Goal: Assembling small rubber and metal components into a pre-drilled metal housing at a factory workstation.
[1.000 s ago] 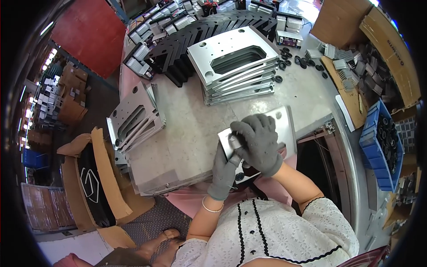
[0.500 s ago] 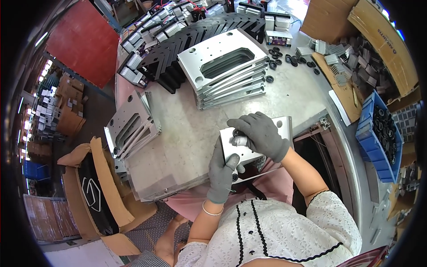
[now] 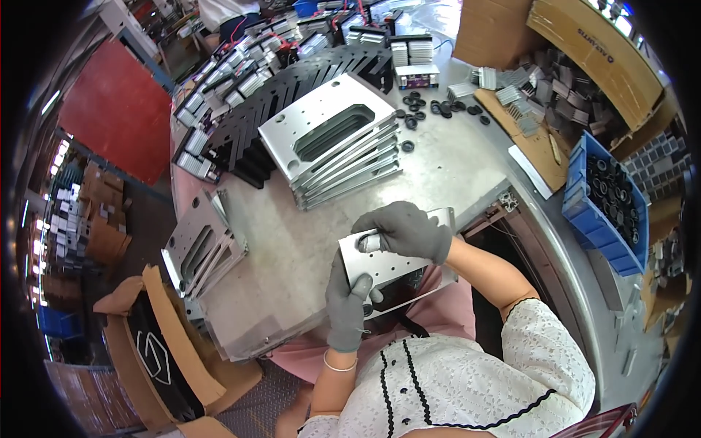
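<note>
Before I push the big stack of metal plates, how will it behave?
The stack may shift unevenly, as gaps show between its plates. They could slide easily, since the top one looks smooth and shiny. Each is probably stiff, given the straight metal edges.

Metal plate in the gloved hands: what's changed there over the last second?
The left hand's thumb has drawn back from the right hand, baring more of the plate. The camera view shifted too. Both hands stay on it; the stacked plates stayed put.
</note>
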{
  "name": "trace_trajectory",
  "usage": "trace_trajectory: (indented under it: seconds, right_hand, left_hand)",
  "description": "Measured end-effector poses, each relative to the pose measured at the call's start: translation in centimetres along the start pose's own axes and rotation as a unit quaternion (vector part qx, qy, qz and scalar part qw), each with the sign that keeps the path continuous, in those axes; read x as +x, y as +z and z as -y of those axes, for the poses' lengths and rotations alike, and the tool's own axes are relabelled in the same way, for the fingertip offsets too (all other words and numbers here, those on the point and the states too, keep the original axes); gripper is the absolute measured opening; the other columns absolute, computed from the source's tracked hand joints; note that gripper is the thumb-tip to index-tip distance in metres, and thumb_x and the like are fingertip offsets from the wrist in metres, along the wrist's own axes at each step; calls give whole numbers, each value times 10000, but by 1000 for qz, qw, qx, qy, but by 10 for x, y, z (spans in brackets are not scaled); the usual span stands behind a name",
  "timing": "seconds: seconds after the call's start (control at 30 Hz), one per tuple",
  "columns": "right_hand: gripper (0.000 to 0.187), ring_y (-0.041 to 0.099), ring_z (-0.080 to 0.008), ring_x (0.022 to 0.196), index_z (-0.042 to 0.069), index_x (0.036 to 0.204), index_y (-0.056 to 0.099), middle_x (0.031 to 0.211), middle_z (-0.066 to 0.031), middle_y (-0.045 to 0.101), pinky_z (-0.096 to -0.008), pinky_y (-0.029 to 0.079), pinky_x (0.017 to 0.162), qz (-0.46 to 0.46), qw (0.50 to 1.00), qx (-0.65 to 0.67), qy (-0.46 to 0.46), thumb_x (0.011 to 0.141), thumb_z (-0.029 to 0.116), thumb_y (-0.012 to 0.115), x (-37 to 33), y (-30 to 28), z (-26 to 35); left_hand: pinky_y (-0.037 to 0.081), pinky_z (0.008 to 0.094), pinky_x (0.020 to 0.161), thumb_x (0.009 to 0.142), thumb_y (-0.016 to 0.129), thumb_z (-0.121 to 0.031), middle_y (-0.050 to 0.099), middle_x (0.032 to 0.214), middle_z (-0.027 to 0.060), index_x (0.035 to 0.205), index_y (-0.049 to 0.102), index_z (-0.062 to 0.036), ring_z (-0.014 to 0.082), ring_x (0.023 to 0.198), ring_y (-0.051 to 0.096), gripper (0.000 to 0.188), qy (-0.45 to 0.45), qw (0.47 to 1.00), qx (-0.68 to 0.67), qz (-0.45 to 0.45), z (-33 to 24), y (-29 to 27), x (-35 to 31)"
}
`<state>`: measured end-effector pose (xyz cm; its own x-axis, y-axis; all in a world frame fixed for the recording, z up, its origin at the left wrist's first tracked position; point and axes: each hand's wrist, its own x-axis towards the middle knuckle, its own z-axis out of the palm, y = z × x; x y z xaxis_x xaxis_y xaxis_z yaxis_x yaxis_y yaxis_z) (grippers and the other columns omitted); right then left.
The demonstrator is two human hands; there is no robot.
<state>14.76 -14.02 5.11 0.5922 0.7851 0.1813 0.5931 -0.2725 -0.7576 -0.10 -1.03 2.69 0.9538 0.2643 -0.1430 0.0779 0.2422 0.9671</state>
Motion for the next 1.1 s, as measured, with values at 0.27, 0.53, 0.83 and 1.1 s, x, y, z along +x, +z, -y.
trace_trajectory:
  seconds: [0.27,0.53,0.83,1.1]
  right_hand:
    - [108,607,-289,963,104,900,672,939,-94,653,-400,471,860,-381,892,-236,54,820,168,636,21,-72,-103]
    - [158,616,-270,846,54,902,656,881,-109,662,-390,474,832,-350,912,119,179,779,136,713,-10,-53,-55]
    - [235,561,-253,1001,158,924,660,886,-10,678,-371,365,915,-392,898,-199,14,705,216,721,-51,-9,-29]
    - [218,507,-329,875,105,917,652,834,-97,581,-429,392,823,-367,900,-234,22,720,194,680,-39,-2,-11]
  left_hand:
    - [477,246,545,847,485,32,596,979,98,1401,365,21,121,604,549,567,30,995,-22,-92,-11,20,2]
    - [480,251,567,840,495,18,585,978,91,1367,396,19,123,622,546,536,43,992,-43,-107,-5,10,-3]
    - [419,325,979,843,586,-102,549,1242,100,1404,400,16,191,1119,532,603,24,994,-29,-99,-5,20,3]
    - [454,233,501,886,538,-16,596,760,59,1297,481,-10,125,552,547,415,-25,990,-79,-118,12,-2,-4]
